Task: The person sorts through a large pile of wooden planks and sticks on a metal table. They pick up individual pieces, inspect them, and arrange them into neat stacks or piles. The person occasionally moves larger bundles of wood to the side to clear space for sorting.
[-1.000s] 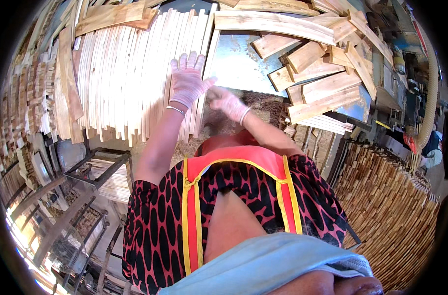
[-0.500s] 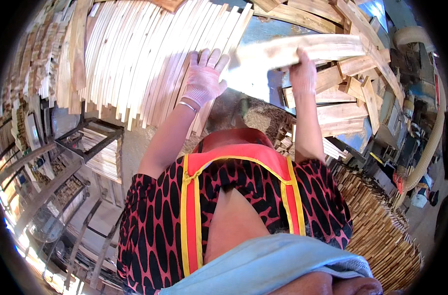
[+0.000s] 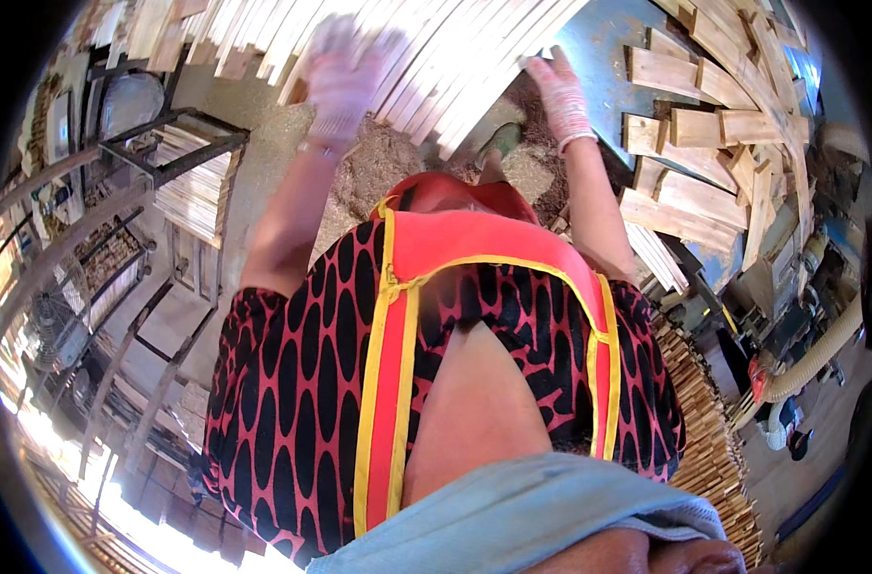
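Observation:
A row of pale wooden strips (image 3: 465,62) lies side by side at the top of the view, bright with glare. My left hand (image 3: 345,81), in a pale knitted glove, is over the near ends of the strips, blurred by motion, with its fingers apart. My right hand (image 3: 558,96), also gloved, is at the right edge of the row. Its thumb and fingers are apart beside the outermost strip, and no board shows in its grasp. Whether its fingertips touch the strip I cannot tell.
Loose boards (image 3: 699,129) lie heaped on the blue surface (image 3: 603,57) at right. A metal frame (image 3: 201,148) stands at left, and stacked wood sticks (image 3: 709,430) are at lower right. A ribbed hose (image 3: 819,359) curves at far right. Sawdust (image 3: 374,172) covers the floor.
My right hand no longer holds the board it carried above the blue surface; it has come left to the row's edge. My left hand has moved left along the strips. The view has shifted.

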A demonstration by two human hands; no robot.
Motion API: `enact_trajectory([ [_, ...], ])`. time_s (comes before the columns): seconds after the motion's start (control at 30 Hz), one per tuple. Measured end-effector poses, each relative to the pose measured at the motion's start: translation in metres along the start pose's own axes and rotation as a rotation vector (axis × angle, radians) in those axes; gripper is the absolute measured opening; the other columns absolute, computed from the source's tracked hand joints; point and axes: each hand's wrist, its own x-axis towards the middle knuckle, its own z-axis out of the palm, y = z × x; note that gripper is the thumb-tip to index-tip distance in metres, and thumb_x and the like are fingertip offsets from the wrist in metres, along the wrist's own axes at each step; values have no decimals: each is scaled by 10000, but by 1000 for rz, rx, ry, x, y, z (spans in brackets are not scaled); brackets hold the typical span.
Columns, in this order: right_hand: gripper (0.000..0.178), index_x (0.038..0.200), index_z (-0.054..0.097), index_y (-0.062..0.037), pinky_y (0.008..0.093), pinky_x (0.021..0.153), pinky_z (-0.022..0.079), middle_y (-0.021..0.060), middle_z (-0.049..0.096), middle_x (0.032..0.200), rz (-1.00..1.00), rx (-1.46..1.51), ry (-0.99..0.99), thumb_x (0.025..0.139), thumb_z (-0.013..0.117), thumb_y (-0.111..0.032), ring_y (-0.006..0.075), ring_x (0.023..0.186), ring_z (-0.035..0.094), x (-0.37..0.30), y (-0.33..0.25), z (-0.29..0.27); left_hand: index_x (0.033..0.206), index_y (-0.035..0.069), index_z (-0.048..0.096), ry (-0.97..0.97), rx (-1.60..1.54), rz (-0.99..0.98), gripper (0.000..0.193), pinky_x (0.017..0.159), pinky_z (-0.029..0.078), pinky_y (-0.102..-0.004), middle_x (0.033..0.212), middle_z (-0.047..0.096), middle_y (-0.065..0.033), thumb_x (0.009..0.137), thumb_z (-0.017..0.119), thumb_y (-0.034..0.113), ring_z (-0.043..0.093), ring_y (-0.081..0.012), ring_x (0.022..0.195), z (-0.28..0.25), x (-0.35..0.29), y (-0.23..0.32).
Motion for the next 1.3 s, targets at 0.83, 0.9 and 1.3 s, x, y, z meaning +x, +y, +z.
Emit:
enact_trajectory([
  [0.83,740,1615,363,85,348,1083,493,196,638,1369,-222,210,33,1000,732,-99,273,1218,636,36,-22,-17,1346,125,670,-110,-1503,-1070,523,987,517,-403,1297,714,-61,1031,680,543,672,-237,1118,-4,-133,-7],
  [0.9,759,1635,338,82,366,1154,476,238,547,1548,-212,305,-13,1018,731,-117,301,1388,572,35,-65,3,1341,73,695,-117,-1400,-1040,511,1087,499,-403,1358,703,-89,1042,686,487,667,-234,1203,-30,-127,10],
  [1.3,884,1680,285,-71,384,874,657,173,597,1244,-289,513,-36,897,669,75,277,997,692,6,-153,80,1422,72,644,9,16,168,588,1163,462,-456,1500,562,-157,862,786,184,549,-341,1392,-136,-62,40],
])
